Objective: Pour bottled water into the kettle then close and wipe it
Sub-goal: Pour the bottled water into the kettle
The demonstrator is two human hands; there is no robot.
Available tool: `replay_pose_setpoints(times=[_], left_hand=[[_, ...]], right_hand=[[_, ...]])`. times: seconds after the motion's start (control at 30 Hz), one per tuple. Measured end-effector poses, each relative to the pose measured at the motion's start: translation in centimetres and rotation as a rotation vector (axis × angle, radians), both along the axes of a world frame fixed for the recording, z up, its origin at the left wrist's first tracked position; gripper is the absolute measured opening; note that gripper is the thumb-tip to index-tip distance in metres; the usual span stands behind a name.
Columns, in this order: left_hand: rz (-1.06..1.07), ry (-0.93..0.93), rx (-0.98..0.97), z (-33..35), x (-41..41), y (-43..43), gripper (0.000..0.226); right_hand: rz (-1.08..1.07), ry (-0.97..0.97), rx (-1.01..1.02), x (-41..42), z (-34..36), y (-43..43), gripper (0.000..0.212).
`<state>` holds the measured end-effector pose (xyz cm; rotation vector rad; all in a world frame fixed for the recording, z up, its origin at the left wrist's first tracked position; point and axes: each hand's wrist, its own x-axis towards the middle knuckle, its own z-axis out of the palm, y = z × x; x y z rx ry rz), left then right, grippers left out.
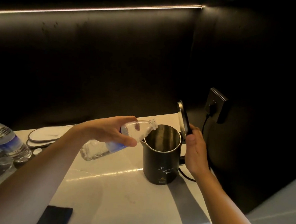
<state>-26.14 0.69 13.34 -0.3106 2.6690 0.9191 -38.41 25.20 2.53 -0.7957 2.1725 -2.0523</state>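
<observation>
A black electric kettle point(160, 164) stands on the white counter point(112, 196), its lid point(183, 119) swung up and open. My left hand point(111, 130) grips a clear plastic water bottle point(107, 145) with a blue label, uncapped and lying nearly level with its neck raised over the kettle's rim. The bottle looks nearly empty and no stream shows. My right hand point(196, 153) sits at the kettle's right side, fingers on the raised lid's edge by the handle.
Two more water bottles point(5, 143) stand at the left edge. Flat oval coasters point(41, 136) lie behind my left arm. A dark cloth point(56, 217) lies at the counter's front. A wall socket point(217, 105) with the kettle's cord is on the right.
</observation>
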Motion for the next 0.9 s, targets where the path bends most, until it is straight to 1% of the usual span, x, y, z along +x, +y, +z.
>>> replay_pose_setpoints(times=[0.1,0.23,0.33,0.47,0.6,0.73,0.83,0.9], left_hand=[[-0.031,-0.093,-0.160,1.2,-1.1,0.4,0.086],[-0.076,-0.188,-0.283,2.1,-2.0,0.4,0.085],[-0.100,-0.232,-0.344,2.6,-2.7,0.3,0.085],[-0.140,-0.250,-0.379,3.0,-3.4,0.6,0.078],[-0.175,-0.257,-0.410,3.4,-4.0,1.0,0.079],[-0.185,-0.276,-0.434,3.9,-4.4,1.5,0.082],[-0.191,-0.290,-0.451,4.2,-4.7,1.7,0.083],[-0.192,-0.299,-0.468,4.5,-4.8,1.8,0.082]], right_hand=[[-0.003,-0.010,0.014,0.0,0.1,0.1,0.065],[-0.001,-0.033,0.029,0.0,0.1,0.2,0.045],[-0.004,-0.037,0.032,0.1,0.2,0.1,0.043],[-0.003,-0.042,0.029,0.2,0.4,0.2,0.042],[0.005,-0.020,0.029,0.2,0.4,0.3,0.042],[0.009,-0.025,0.022,0.4,0.6,0.4,0.053],[0.012,-0.051,0.018,0.5,0.8,0.4,0.043],[0.019,-0.059,0.014,0.5,0.8,0.4,0.042]])
